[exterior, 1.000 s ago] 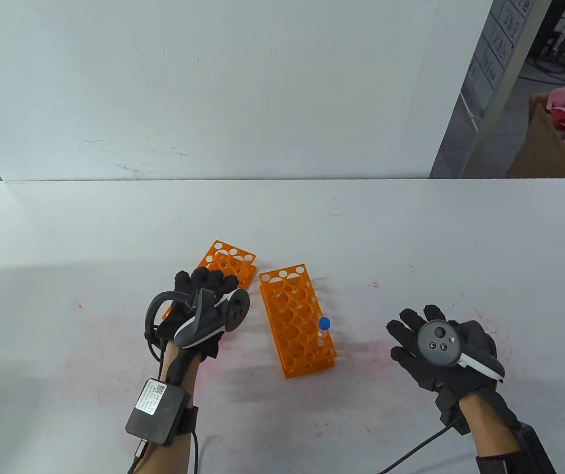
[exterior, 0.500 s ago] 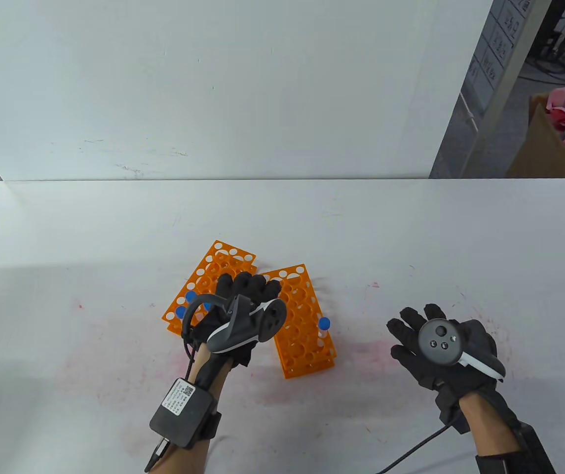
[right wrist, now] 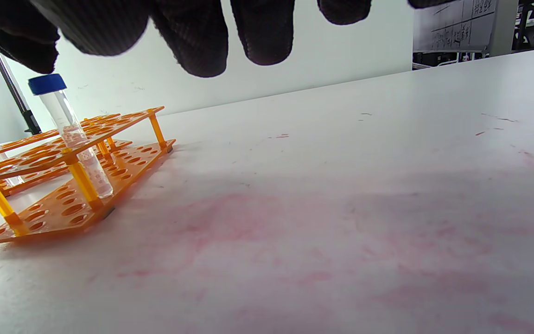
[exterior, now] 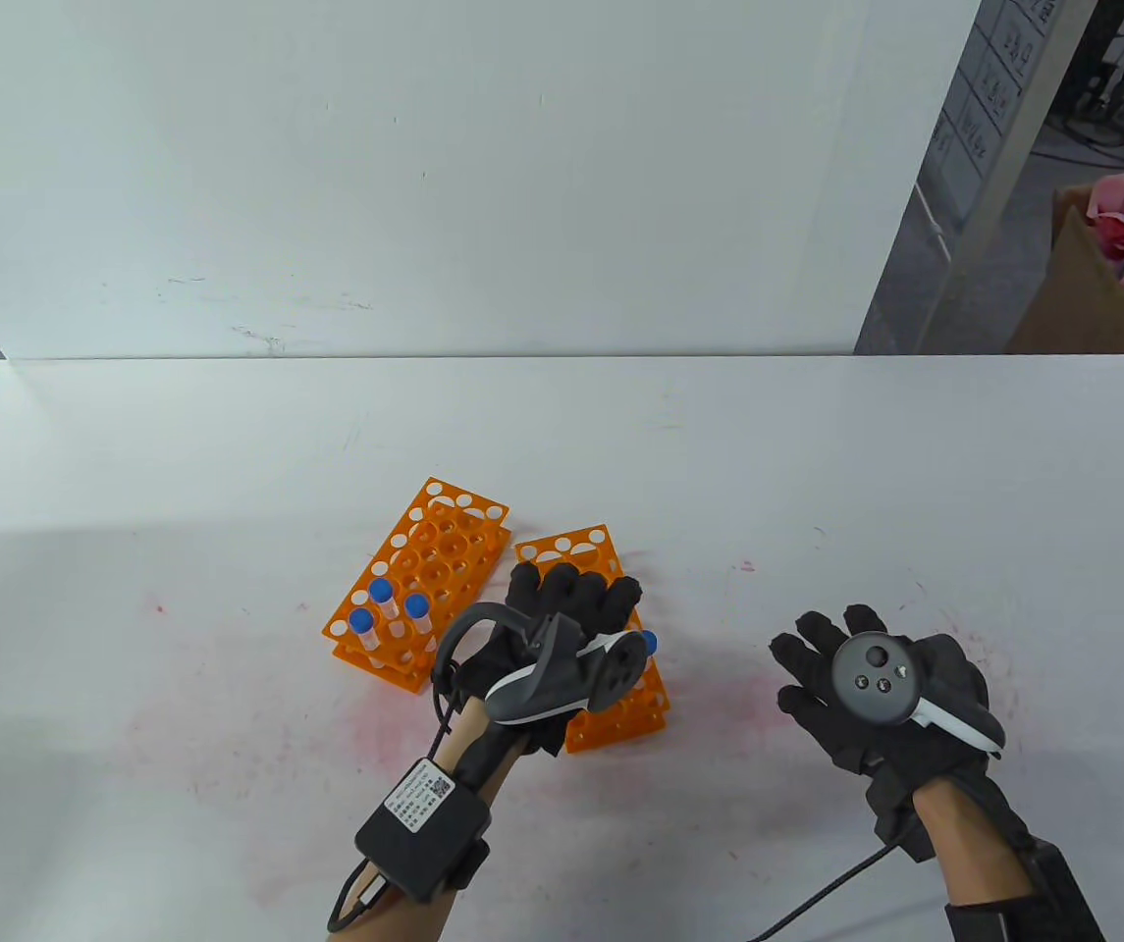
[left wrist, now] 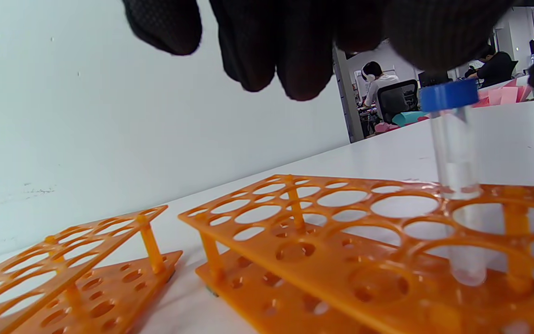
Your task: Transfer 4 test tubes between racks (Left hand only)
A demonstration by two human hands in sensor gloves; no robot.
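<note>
Left hand [exterior: 562,638] now over blue-capped tube [left wrist: 452,139]

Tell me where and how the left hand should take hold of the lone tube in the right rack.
Probably pinch the blue cap and the clear neck just under it, coming straight down from above. The tube stands upright in the right rack near its right edge, so only its top is free. The left hand hovers over it.

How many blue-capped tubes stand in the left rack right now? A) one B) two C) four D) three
D: the table view shows three blue caps clustered at the near end of the left rack, while a single tube stands in the right rack under the left hand.
</note>
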